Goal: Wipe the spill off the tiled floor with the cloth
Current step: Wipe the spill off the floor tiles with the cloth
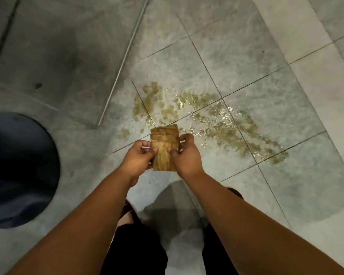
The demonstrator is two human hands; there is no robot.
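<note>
A folded tan cloth is held up in front of me, above the floor. My left hand pinches its left edge and my right hand grips its right edge, fingers curled round it. Beyond the cloth a yellowish-brown wet spill spreads in patches across several grey tiles, from near the cloth out to the right. The tiled floor has dark grout lines.
A dark round bin or bucket stands at the left edge. A thin metal rail runs diagonally across the floor at the upper left. My legs in black shorts are below my arms.
</note>
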